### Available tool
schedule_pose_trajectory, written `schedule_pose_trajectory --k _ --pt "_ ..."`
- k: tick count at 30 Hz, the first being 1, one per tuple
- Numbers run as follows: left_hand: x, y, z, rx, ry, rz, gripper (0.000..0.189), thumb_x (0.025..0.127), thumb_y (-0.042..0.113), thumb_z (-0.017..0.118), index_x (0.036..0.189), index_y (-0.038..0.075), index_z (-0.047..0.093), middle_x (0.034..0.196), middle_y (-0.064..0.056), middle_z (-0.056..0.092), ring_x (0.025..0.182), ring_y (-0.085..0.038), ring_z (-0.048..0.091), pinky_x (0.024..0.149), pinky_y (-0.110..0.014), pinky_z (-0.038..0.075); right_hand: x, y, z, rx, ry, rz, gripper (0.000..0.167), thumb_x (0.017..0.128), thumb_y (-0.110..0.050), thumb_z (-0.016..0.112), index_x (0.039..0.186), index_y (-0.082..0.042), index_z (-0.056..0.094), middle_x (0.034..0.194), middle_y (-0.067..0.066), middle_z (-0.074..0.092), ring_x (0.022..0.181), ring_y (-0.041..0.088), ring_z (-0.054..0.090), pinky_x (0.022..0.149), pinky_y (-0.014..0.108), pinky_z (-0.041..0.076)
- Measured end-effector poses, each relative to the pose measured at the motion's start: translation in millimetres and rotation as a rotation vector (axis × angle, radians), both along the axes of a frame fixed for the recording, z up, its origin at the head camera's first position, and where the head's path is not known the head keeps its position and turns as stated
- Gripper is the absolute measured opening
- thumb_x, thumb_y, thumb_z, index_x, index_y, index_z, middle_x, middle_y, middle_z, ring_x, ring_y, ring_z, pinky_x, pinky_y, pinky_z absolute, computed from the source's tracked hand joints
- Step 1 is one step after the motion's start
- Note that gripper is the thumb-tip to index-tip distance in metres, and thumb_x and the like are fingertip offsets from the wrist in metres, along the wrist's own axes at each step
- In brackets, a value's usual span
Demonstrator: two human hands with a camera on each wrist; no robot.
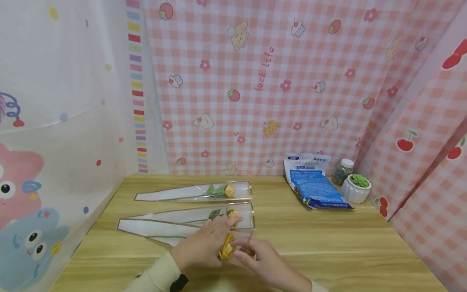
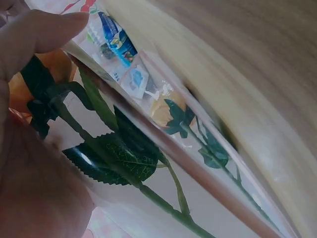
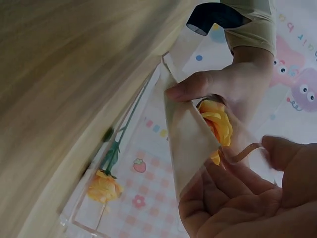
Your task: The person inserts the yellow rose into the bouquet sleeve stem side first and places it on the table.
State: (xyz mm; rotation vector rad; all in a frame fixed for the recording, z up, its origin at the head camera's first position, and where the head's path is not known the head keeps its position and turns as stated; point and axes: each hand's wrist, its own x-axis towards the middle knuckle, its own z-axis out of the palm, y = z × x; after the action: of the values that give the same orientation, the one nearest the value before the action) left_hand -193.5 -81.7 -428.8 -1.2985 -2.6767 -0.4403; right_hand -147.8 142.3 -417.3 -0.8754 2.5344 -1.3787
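Note:
A yellow artificial rose (image 1: 227, 248) lies in a long, tapering flower sleeve (image 1: 157, 227) with brown edging. My left hand (image 1: 204, 243) holds the sleeve around the bloom; in the right wrist view its thumb (image 3: 190, 87) lies over the sleeve's edge. At the wide end, my right hand (image 1: 268, 261) pinches the sleeve near a brown-edged strip (image 3: 245, 151), just beside the petals. The left wrist view shows the green stem (image 2: 158, 201) and dark leaves (image 2: 116, 158) inside. Part of the bloom is hidden by the hands.
Two more sleeved yellow roses lie behind, one sleeve (image 1: 240, 187) farthest back and another (image 1: 248, 215) beside my left fingers. At the back right stand a blue-and-white bag (image 1: 315, 186), a lidded jar (image 1: 342, 172) and a potted succulent (image 1: 356, 188) on the wooden table (image 1: 328, 243).

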Motion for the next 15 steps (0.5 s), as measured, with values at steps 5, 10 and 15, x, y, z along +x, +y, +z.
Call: schedule_pose_trajectory --k 5,10,15 --pt "-0.8 -1.0 -4.6 0.000 0.028 0.018 0.129 0.064 0.023 0.095 0.160 0.020 0.010 0.139 -0.005 0.039 0.126 -0.019 0.041 0.098 -0.048 0.045 -3.6 2.7 -2.5 -0.032 -0.072 -0.043 0.031 0.107 -0.023 0.051 0.125 -0.004 0.068 0.105 0.008 0.074 0.074 0.007 0.062 0.062 0.023 0.051" --pt "-3.7 -9.2 -10.3 -0.032 0.021 0.056 0.124 0.070 0.027 0.093 0.161 0.020 0.009 0.150 -0.007 0.033 0.135 -0.023 0.036 0.096 -0.048 0.041 -19.5 14.4 -11.6 -0.117 -0.172 -0.082 0.028 0.107 -0.020 0.052 0.118 0.000 0.068 0.101 0.011 0.073 0.075 0.018 0.066 0.060 0.025 0.052" --pt "-5.1 -24.7 -16.4 -0.082 -0.046 0.095 0.113 0.078 0.029 0.088 0.162 0.021 0.013 0.149 -0.006 0.044 0.137 -0.023 0.042 0.105 -0.056 0.041 -32.6 24.2 -23.0 -0.197 -0.296 -0.093 0.028 0.106 -0.017 0.053 0.112 0.006 0.068 0.104 0.016 0.071 0.089 0.033 0.070 0.069 0.030 0.057"
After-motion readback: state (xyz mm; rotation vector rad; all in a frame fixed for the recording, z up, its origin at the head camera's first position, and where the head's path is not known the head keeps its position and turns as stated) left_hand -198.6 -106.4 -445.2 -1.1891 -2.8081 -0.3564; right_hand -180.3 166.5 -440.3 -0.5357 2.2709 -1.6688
